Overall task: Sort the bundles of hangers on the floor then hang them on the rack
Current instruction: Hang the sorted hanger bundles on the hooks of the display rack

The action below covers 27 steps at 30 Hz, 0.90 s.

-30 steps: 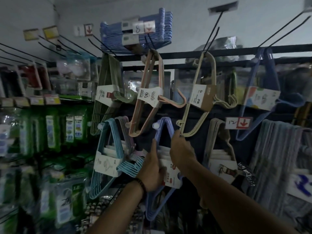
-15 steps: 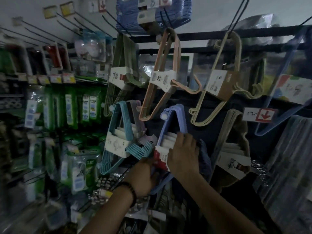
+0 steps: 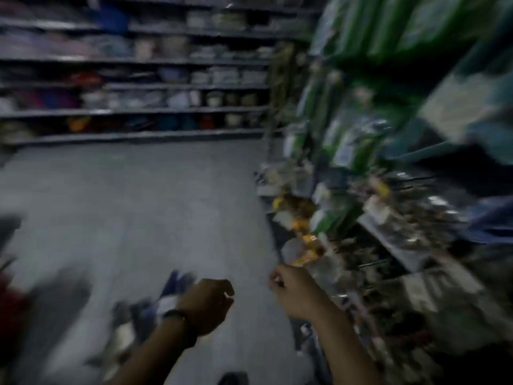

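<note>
Though motion blur smears the view, both hands hang low over the floor (image 3: 138, 207). The left hand (image 3: 206, 305), a dark band (image 3: 177, 316) on its wrist, has its fingers loosely curled and holds nothing. The right hand (image 3: 294, 293) is curled too; whether it pinches anything I cannot tell. Hanger bundles (image 3: 163, 304), bluish with a white label, lie on the floor just left of the left wrist. A rack (image 3: 361, 190) of green packets stands to the right, with stocked shelves (image 3: 138, 87) beyond.

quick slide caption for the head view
Blurred head view: left hand and right hand, loosely curled, above a grey floor where a hanger bundle lies; stocked shelves behind.
</note>
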Available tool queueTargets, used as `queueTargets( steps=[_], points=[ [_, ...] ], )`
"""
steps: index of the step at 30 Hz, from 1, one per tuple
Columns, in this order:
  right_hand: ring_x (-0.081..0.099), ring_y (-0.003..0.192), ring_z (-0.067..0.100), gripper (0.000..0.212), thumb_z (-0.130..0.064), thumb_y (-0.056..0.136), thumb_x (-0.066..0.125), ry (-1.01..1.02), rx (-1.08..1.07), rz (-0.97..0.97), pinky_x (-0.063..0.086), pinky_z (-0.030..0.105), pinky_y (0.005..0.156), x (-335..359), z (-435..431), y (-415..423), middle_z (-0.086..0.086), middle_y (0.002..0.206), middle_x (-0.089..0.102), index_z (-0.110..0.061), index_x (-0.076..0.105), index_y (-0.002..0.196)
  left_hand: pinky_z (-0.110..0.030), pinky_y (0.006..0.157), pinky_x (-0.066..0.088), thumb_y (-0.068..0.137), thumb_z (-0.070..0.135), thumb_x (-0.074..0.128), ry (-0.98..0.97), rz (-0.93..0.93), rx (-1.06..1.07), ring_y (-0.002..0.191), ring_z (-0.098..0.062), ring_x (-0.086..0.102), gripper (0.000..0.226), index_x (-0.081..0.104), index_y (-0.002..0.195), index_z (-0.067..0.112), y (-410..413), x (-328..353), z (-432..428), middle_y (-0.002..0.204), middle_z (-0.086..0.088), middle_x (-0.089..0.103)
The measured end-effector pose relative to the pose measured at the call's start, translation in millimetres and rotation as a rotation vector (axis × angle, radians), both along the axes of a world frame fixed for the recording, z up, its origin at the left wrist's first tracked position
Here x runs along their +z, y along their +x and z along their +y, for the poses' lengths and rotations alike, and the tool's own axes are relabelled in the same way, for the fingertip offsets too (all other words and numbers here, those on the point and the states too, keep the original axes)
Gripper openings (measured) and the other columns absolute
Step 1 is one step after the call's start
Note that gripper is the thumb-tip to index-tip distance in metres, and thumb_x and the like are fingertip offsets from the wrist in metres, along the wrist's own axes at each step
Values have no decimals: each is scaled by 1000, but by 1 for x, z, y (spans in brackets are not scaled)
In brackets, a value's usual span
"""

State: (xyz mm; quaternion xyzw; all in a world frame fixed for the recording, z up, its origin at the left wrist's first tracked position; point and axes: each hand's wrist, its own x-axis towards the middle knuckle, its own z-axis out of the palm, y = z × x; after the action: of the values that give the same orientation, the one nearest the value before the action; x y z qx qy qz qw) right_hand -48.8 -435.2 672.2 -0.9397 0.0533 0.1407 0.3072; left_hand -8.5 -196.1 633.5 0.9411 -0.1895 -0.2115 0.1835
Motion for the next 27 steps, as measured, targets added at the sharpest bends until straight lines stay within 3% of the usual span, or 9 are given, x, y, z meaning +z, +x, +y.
queueTargets(
  steps=[2,5,8,11,16,19,24,27],
  points=[
    [63,77,16,14,-37,100,60,59,124,115,50,30,65,-31,56,6,-3,88,67,-25,63,92,-29,96,48,99,47,48,39,92,191,114,-19,65,36,68,123,29,-28,-20,58,121,4,70],
    [68,90,22,27,-40,102,55,79,282,276,58,37,83,-64,134,7,5,103,70,-16,67,107,-31,95,50,101,39,55,77,205,381,112,-23,64,28,67,123,25,-70,-43,128,122,-2,68],
    [70,96,29,33,-41,102,54,60,399,416,57,39,84,-90,198,8,11,106,70,-12,67,110,-35,97,56,100,40,56,90,329,494,110,-20,66,28,68,123,28,-96,-63,184,126,-1,69],
    [69,93,24,32,-40,102,55,22,440,470,57,38,84,-115,247,17,8,106,70,-12,68,109,-31,96,56,101,40,56,64,408,589,109,-15,66,27,67,124,31,-102,-82,227,129,1,67],
    [68,98,27,36,-38,104,54,-43,379,537,55,37,86,-163,316,54,13,111,70,-6,67,114,-27,93,53,103,42,53,-5,456,614,111,-15,66,31,67,127,30,-70,-126,293,130,3,68],
    [66,92,21,31,-36,104,55,-70,316,571,53,32,83,-203,350,89,8,110,70,-9,69,112,-29,93,55,103,43,51,-51,538,593,108,-15,68,31,67,126,30,-31,-163,333,123,4,72],
    [63,90,19,23,-32,102,57,-61,200,604,49,28,77,-299,392,160,5,106,69,-13,71,106,-38,94,58,101,42,53,-150,658,660,104,-18,68,26,67,119,29,52,-258,374,122,0,71],
    [66,87,19,15,-29,100,57,-48,112,630,58,34,80,-380,406,195,2,98,70,-19,69,96,-41,97,57,101,42,53,-174,725,671,111,-21,66,30,65,125,29,95,-335,379,126,-2,69]
  ],
)
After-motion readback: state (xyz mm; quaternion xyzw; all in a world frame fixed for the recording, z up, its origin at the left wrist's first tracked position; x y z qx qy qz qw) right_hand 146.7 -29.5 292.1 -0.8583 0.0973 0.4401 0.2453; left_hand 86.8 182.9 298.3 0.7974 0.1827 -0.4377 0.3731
